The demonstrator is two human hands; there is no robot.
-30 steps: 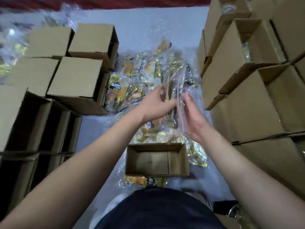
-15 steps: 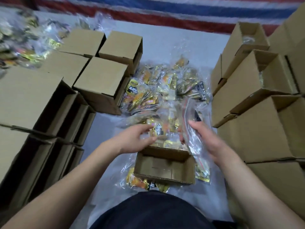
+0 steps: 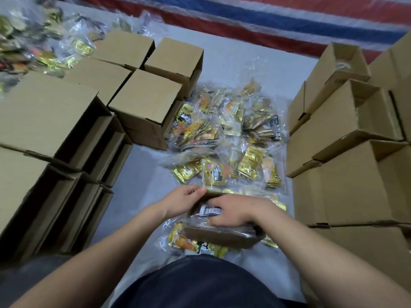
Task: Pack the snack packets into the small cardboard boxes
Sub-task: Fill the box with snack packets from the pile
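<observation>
My right hand (image 3: 231, 213) lies flat, pressing a clear packet (image 3: 210, 211) into the open box (image 3: 222, 236). Left hand (image 3: 184, 200), fingers curled, steadies its far-left rim. Loose packets (image 3: 222, 134) lie just beyond.

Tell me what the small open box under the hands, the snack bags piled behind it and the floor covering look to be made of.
Small open box: plain brown cardboard, matte, with raw cut edges; likely corrugated. Snack bags: clear, glossy plastic film, crinkled and glinting, holding gold, foil-like packets. Floor covering: pale grey sheet, dull; possibly woven plastic tarpaulin, but the weave is too blurred to confirm.
</observation>
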